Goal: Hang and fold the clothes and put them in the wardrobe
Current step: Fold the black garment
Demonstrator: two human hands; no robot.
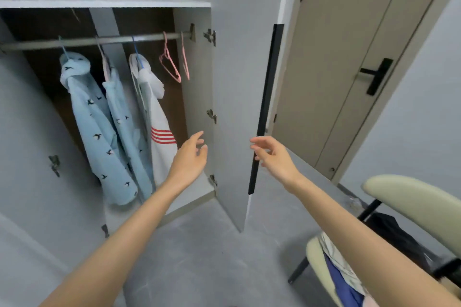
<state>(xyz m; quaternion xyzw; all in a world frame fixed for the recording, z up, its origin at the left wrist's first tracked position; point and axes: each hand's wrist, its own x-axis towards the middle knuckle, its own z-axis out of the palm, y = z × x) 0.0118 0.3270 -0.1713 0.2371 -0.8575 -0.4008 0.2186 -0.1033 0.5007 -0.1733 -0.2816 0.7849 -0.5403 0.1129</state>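
Hanging clothes near left grip

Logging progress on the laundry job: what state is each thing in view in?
wardrobe door: open
room door: closed
blue bird-print garments: hanging on the rail
white red-striped garment: hanging on the rail
pink hangers: empty, on the rail
left hand: open, empty
right hand: open, empty
clothes on chair: piled, unhung

We are looking into a bedroom at home: an open wardrobe is showing a rail with hooded garments and pink hangers hanging from it, a plain room door is standing beside it, and a padded chair is carrying a heap of clothes
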